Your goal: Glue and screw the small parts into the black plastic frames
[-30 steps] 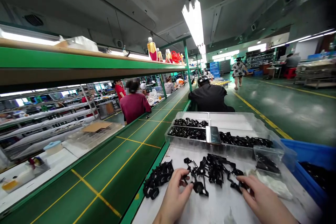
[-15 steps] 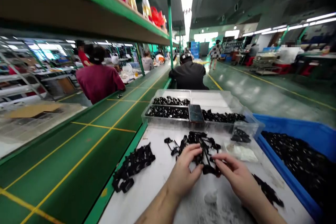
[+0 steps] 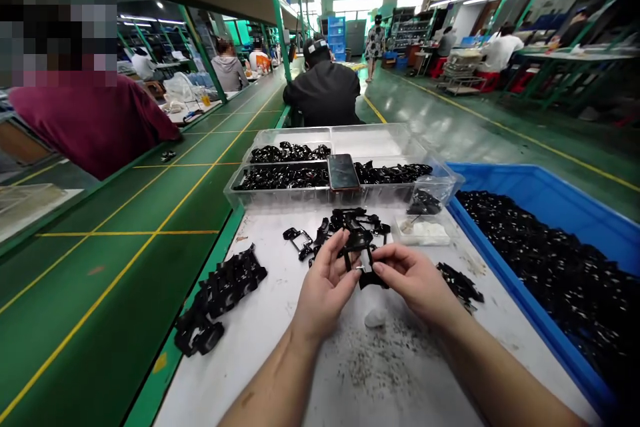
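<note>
Between my two hands is a black plastic frame part [image 3: 367,278] with an open middle, raised a little over the white worktop [image 3: 280,347]. My left hand [image 3: 327,283] grips its left side with fingers and thumb. On the other side, my right hand [image 3: 413,277] pinches the part's right edge. Just beyond my fingers lies a loose heap of similar black parts [image 3: 350,217], with one frame [image 3: 299,242] off to its left. A small white lump [image 3: 375,318] rests on the worktop below my hands.
A row of black parts [image 3: 220,293] lies left, beside the green conveyor [image 3: 125,293]. Behind the heap stands a clear divided tray [image 3: 280,199] of small black parts, a phone [image 3: 343,172] on it. A blue bin [image 3: 520,180] of black parts stands right. One person [image 3: 325,90] sits ahead.
My hands have lifted a black frame part up from the heap toward me. The view has turned, so the tray and bin appear higher and further left.
</note>
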`<move>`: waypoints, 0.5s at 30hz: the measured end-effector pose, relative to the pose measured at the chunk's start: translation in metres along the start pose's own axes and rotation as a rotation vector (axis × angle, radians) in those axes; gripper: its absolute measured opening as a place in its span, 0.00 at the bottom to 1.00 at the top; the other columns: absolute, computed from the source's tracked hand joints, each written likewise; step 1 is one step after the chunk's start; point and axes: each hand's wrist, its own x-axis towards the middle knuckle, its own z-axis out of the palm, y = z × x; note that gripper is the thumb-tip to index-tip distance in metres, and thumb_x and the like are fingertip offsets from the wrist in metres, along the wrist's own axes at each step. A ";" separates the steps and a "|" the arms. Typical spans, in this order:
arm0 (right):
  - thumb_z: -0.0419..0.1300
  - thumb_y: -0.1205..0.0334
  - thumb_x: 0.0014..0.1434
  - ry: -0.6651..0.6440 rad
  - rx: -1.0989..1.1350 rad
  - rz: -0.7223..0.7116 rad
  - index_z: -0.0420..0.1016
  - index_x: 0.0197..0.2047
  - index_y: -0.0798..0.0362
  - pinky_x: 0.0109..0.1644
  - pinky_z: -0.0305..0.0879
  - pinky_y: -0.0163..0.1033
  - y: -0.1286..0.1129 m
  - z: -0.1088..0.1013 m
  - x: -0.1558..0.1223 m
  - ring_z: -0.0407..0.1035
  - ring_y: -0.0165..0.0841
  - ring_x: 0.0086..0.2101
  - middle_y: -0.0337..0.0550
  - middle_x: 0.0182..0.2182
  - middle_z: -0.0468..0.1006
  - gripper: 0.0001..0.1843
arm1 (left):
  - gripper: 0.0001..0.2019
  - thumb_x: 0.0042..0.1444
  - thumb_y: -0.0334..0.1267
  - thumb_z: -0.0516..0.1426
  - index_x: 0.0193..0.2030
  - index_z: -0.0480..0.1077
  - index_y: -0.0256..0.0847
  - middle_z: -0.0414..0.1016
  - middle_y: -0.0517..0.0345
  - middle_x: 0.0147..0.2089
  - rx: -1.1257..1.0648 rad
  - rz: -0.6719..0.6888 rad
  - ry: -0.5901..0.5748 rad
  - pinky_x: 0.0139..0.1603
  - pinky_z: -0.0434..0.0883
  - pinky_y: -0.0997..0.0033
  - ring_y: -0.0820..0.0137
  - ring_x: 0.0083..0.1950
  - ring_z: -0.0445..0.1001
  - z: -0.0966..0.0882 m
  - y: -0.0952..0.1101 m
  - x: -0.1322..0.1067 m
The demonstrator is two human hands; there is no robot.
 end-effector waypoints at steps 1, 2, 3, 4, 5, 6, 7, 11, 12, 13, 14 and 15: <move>0.69 0.40 0.63 0.012 -0.019 -0.018 0.82 0.46 0.50 0.42 0.78 0.45 0.000 0.001 0.000 0.77 0.38 0.37 0.45 0.37 0.82 0.22 | 0.37 0.66 0.39 0.67 0.77 0.58 0.47 0.71 0.42 0.75 -0.020 -0.034 0.002 0.74 0.74 0.44 0.52 0.71 0.77 0.000 -0.001 0.001; 0.69 0.42 0.64 0.023 -0.048 -0.048 0.82 0.45 0.50 0.43 0.78 0.45 0.001 0.002 -0.001 0.77 0.39 0.38 0.45 0.37 0.83 0.19 | 0.36 0.66 0.40 0.68 0.76 0.59 0.45 0.76 0.42 0.71 -0.024 -0.057 -0.005 0.73 0.74 0.45 0.53 0.70 0.78 0.000 -0.001 0.003; 0.68 0.44 0.65 0.036 -0.080 -0.089 0.82 0.45 0.49 0.44 0.77 0.45 0.001 0.002 -0.001 0.77 0.39 0.39 0.46 0.38 0.83 0.17 | 0.33 0.66 0.40 0.68 0.74 0.62 0.44 0.79 0.43 0.67 -0.014 -0.071 -0.015 0.72 0.74 0.45 0.53 0.68 0.80 0.000 -0.001 0.003; 0.67 0.45 0.66 0.059 -0.113 -0.137 0.83 0.44 0.49 0.45 0.77 0.45 0.002 0.002 -0.001 0.77 0.40 0.40 0.46 0.39 0.83 0.15 | 0.28 0.66 0.41 0.68 0.69 0.67 0.41 0.82 0.43 0.63 0.012 -0.076 -0.022 0.71 0.75 0.46 0.53 0.66 0.81 -0.001 -0.002 0.004; 0.65 0.46 0.67 0.097 -0.141 -0.181 0.83 0.44 0.48 0.47 0.77 0.45 0.004 0.000 -0.002 0.77 0.41 0.43 0.46 0.41 0.83 0.14 | 0.23 0.65 0.42 0.68 0.64 0.72 0.39 0.84 0.44 0.59 0.052 -0.072 -0.014 0.68 0.77 0.47 0.53 0.63 0.83 -0.001 -0.002 0.004; 0.64 0.46 0.69 0.145 -0.166 -0.213 0.83 0.44 0.48 0.49 0.76 0.45 0.007 -0.002 -0.002 0.77 0.42 0.45 0.47 0.43 0.83 0.14 | 0.18 0.65 0.42 0.68 0.58 0.75 0.38 0.86 0.44 0.56 0.099 -0.062 0.012 0.65 0.78 0.48 0.53 0.60 0.84 -0.002 -0.002 0.003; 0.63 0.46 0.69 0.200 -0.183 -0.228 0.83 0.45 0.48 0.51 0.76 0.45 0.010 -0.005 -0.002 0.77 0.42 0.47 0.47 0.45 0.83 0.15 | 0.14 0.65 0.42 0.67 0.52 0.77 0.38 0.87 0.44 0.53 0.149 -0.044 0.055 0.63 0.79 0.49 0.53 0.57 0.85 -0.003 -0.002 0.003; 0.65 0.38 0.65 0.203 -0.225 -0.158 0.84 0.45 0.47 0.52 0.77 0.42 0.030 -0.014 0.004 0.79 0.44 0.47 0.48 0.45 0.84 0.21 | 0.05 0.66 0.38 0.64 0.43 0.81 0.41 0.87 0.45 0.56 0.314 0.130 0.196 0.69 0.75 0.45 0.52 0.61 0.83 -0.009 0.000 0.001; 0.65 0.36 0.64 0.117 -0.219 -0.134 0.84 0.44 0.47 0.49 0.77 0.40 0.035 -0.013 0.006 0.79 0.43 0.44 0.47 0.42 0.84 0.22 | 0.04 0.65 0.36 0.64 0.41 0.82 0.42 0.87 0.45 0.57 0.346 0.188 0.199 0.70 0.74 0.44 0.52 0.62 0.83 -0.011 0.001 0.001; 0.64 0.35 0.65 0.022 -0.210 -0.099 0.84 0.43 0.47 0.46 0.77 0.39 0.040 -0.011 0.007 0.78 0.42 0.41 0.45 0.39 0.84 0.24 | 0.04 0.64 0.35 0.63 0.41 0.82 0.43 0.88 0.46 0.56 0.376 0.251 0.192 0.70 0.74 0.43 0.51 0.63 0.83 -0.012 0.001 0.001; 0.62 0.33 0.66 -0.053 -0.197 -0.078 0.84 0.41 0.47 0.44 0.77 0.38 0.044 -0.008 0.008 0.77 0.41 0.38 0.44 0.35 0.82 0.25 | 0.06 0.64 0.34 0.63 0.40 0.83 0.44 0.88 0.47 0.54 0.407 0.312 0.178 0.69 0.75 0.42 0.51 0.62 0.84 -0.012 0.001 0.001; 0.61 0.32 0.67 -0.109 -0.179 -0.068 0.83 0.38 0.47 0.42 0.77 0.38 0.046 -0.004 0.009 0.77 0.40 0.36 0.44 0.33 0.81 0.26 | 0.08 0.65 0.33 0.61 0.41 0.84 0.45 0.89 0.47 0.53 0.438 0.365 0.152 0.68 0.76 0.42 0.51 0.62 0.84 -0.013 0.000 0.001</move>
